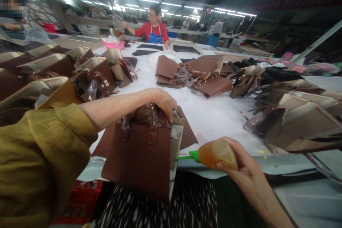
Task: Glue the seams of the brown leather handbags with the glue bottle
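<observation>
A dark brown handbag with plastic-wrapped handles hangs partly over the table's front edge, its pale side opening facing right. My left hand reaches across its top, fingers curled down and closed on the upper edge at the open side; some fingertips are hidden. In my right hand is a squeeze bottle of amber liquid, lying sideways. Its green nozzle points left, with the tip at the bag's pale side edge. Under the bag a flat brown piece rests on the table.
Unfinished-looking bags crowd the left of the white table. More brown bags lie in the middle, and taupe ones stand at right. Across the table a person in a blue apron works near a pink basket.
</observation>
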Demonstrator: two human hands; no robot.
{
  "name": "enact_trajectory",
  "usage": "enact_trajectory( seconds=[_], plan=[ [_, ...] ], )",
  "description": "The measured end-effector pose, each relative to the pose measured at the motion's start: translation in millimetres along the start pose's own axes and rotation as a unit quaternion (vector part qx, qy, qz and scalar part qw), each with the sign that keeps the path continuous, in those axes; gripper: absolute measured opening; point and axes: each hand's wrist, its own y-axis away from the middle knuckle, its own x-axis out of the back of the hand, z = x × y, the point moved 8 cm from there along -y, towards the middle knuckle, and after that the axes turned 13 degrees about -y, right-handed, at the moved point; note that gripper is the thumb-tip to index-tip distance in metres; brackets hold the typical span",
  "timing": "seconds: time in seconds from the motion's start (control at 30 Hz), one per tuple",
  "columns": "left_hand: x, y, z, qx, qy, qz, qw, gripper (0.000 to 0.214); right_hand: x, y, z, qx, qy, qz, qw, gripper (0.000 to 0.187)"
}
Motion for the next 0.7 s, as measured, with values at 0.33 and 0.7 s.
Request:
enact_trajectory(
  seconds=[0.33, 0.7],
  plan=[
    [-1.3, -3, -3, 0.01, -0.035, -0.004, 0.999, 0.038, -5, 11, 14, -0.013, 0.026, -0.018, 0.999, 0.053],
    [5.5, 13, 12, -0.01, -0.019, 0.013, 1.0, 0.034, -10, 4, 36, -0.023, -0.077, -0.048, 0.996, 0.056]
  ],
)
